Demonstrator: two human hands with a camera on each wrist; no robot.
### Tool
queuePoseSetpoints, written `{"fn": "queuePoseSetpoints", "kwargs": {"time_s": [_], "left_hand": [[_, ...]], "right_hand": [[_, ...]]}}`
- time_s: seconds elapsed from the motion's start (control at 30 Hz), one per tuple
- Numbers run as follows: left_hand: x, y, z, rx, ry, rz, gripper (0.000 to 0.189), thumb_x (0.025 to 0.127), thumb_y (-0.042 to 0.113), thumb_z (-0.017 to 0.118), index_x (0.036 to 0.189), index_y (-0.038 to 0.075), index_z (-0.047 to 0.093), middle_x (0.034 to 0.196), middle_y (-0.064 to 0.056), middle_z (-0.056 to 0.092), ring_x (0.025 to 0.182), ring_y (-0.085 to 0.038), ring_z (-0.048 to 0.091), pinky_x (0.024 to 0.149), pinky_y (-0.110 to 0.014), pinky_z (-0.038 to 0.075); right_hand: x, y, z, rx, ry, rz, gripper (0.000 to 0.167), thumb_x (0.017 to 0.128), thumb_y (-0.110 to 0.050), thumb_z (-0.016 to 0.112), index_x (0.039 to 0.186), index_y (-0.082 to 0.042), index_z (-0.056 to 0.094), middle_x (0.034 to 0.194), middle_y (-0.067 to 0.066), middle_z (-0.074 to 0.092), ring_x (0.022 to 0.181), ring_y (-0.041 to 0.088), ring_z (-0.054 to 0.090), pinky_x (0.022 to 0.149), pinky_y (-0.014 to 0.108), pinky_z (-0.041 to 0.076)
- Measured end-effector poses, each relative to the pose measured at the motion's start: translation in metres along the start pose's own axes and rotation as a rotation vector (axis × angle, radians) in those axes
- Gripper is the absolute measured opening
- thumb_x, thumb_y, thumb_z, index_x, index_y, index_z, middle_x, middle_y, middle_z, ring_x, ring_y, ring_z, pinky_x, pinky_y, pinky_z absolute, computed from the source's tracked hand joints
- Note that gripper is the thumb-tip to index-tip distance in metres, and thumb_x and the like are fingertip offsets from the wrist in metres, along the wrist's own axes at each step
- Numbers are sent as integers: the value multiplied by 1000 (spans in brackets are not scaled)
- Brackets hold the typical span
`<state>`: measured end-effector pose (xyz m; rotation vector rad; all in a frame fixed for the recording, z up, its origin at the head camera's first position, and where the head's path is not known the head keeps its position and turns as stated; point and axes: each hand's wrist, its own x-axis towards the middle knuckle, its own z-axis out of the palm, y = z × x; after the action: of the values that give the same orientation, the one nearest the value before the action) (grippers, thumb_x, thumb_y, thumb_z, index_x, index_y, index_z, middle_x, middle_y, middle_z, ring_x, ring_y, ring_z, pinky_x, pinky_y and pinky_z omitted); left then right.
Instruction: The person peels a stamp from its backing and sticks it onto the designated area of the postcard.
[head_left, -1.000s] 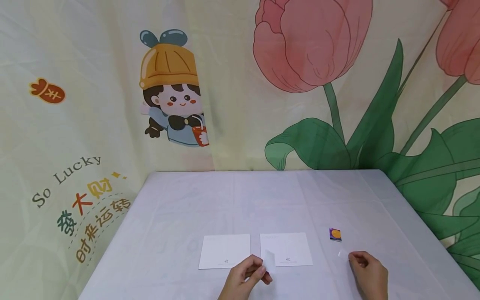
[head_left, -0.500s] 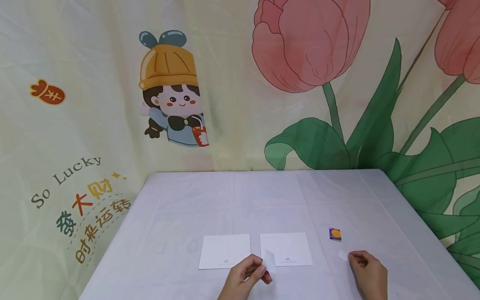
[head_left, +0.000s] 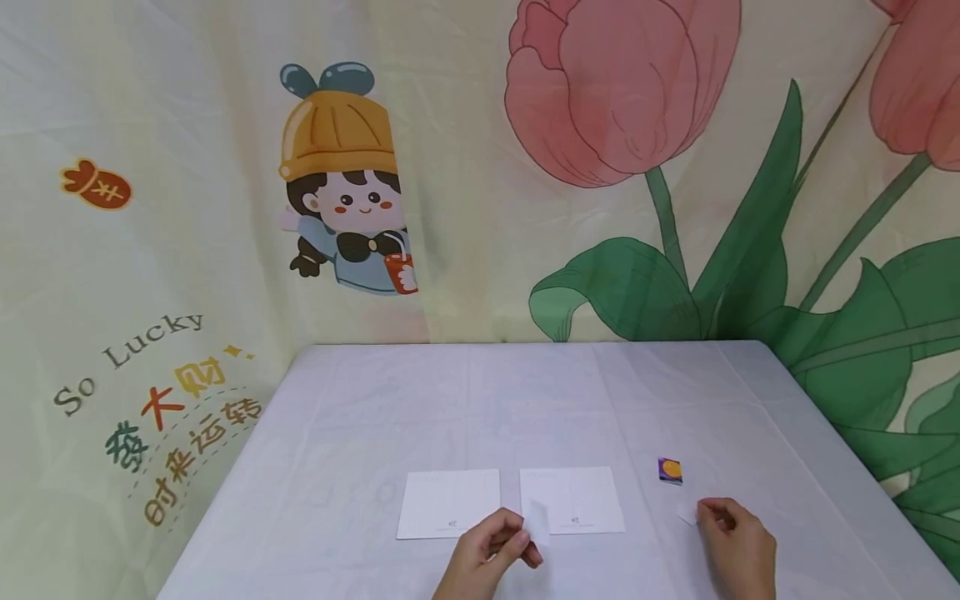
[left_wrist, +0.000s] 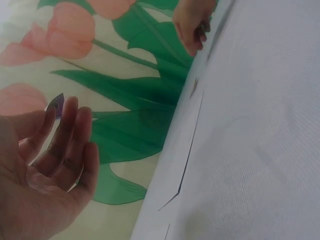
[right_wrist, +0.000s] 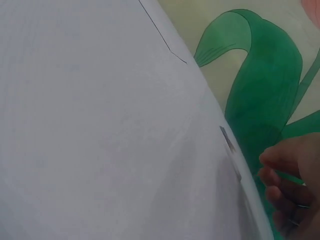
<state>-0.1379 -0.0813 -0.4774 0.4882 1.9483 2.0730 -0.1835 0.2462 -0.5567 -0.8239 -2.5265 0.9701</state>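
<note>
My left hand (head_left: pixel 491 554) pinches a small thin slip (head_left: pixel 536 523) between thumb and forefinger, above the front edge of the right-hand white card (head_left: pixel 576 492). Its pale back faces the head camera; purple shows on the slip (left_wrist: pixel 58 106) in the left wrist view. Over to the right, my right hand (head_left: pixel 737 546) is low over the table, finger and thumb together at the edge of a small whitish, see-through scrap (head_left: pixel 686 514). Just beyond that scrap lies a small purple square (head_left: pixel 671 471) with an orange disc on it.
Another white card (head_left: pixel 448 504) lies left of the first, with a narrow gap between them. Both carry small print along the near edge. A white cloth covers the table (head_left: pixel 465 400), and a printed curtain (head_left: pixel 465 208) hangs behind it.
The whitish scrap at my right fingertips has tilted slightly and shows differently. My right hand has barely shifted, and my left hand keeps its place with the slip.
</note>
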Motion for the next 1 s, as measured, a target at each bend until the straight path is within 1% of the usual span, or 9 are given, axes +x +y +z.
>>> {"fn": "queuePoseSetpoints", "kwargs": {"time_s": [0.17,0.27,0.4,0.5,0.57,0.63,0.83,0.9,1.0], "left_hand": [[0,1,0,11,-14,16,25,96,22,50,98,-2,55,84,-14,67,78,-18,66,79,-28,49],[1,3,-1,13,-25,37,23,96,20,50,98,-3,54,84,-15,67,79,-18,66,80,-29,49],[2,6,-2,-5,-35,58,23,96,18,49,99,-5,52,85,-22,65,81,-18,65,83,-29,48],[1,9,-2,-28,-43,63,25,96,17,49,100,-8,51,87,-27,63,82,-19,65,84,-29,48],[1,11,-2,-43,-50,65,26,97,16,48,101,-9,50,88,-30,62,82,-19,65,84,-29,47],[1,12,-1,-52,-58,72,26,97,15,48,101,-10,49,88,-32,60,82,-19,65,84,-29,48],[2,13,-1,-50,-75,97,25,97,14,47,101,-10,50,86,-32,60,81,-16,64,83,-31,48],[2,14,-1,-52,-76,90,23,97,14,47,101,-9,51,85,-29,61,81,-15,64,84,-31,48],[1,15,0,-67,-80,67,23,97,14,48,102,-9,51,85,-26,63,82,-15,64,84,-30,47]], "right_hand": [[-12,-26,-11,80,-45,-78,10,86,-15,66,90,-5,68,75,3,63,70,19,52,55,26,40],[-18,-37,-14,164,-92,-169,12,85,-21,68,88,-9,69,74,0,66,68,14,56,54,24,40],[-13,-24,15,267,-89,-306,14,84,-36,67,88,-23,69,74,-10,67,67,7,58,56,22,40],[-11,-16,39,326,-75,-428,13,83,-41,66,88,-29,67,75,-15,65,68,4,58,58,20,39],[-17,-22,46,363,-97,-499,11,85,-38,65,90,-29,67,77,-15,65,72,5,57,61,22,38],[-29,-37,43,403,-138,-566,9,87,-32,64,93,-25,66,80,-13,66,76,7,58,64,23,38],[-77,-98,7,608,-306,-639,11,83,-14,69,94,-15,66,87,-8,68,84,11,61,75,28,46],[-85,-108,2,667,-346,-684,15,82,-7,69,96,-10,65,89,-5,68,85,12,63,78,28,47],[-93,-113,3,727,-394,-746,23,80,1,68,101,-7,63,92,-1,67,88,15,64,84,25,45]]}}
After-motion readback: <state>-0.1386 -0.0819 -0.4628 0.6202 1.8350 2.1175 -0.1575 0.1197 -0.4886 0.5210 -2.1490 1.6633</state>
